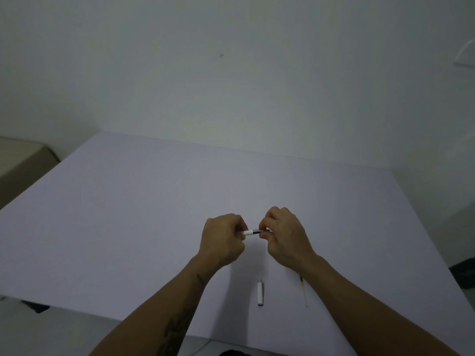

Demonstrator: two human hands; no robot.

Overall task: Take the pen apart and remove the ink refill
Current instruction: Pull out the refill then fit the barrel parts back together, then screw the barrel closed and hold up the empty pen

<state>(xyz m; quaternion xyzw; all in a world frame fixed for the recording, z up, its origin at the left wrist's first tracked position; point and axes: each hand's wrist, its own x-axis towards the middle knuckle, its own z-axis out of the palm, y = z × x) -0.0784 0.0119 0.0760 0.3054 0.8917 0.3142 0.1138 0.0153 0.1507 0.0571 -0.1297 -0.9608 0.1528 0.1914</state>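
Note:
Both hands hold a short white pen barrel (249, 232) level above the table. My left hand (223, 238) grips its white end. My right hand (284, 236) pinches the dark grip section at the other end. The white pen cap (260, 292) lies on the table near the front edge, between my forearms. A thin ink refill (303, 291) with a dark tip lies to the right of the cap, partly hidden under my right forearm.
The table (154, 214) is a large pale lilac surface against a white wall. A beige piece of furniture (23, 160) stands at the left. A dark object (462, 274) sits on the floor at the right.

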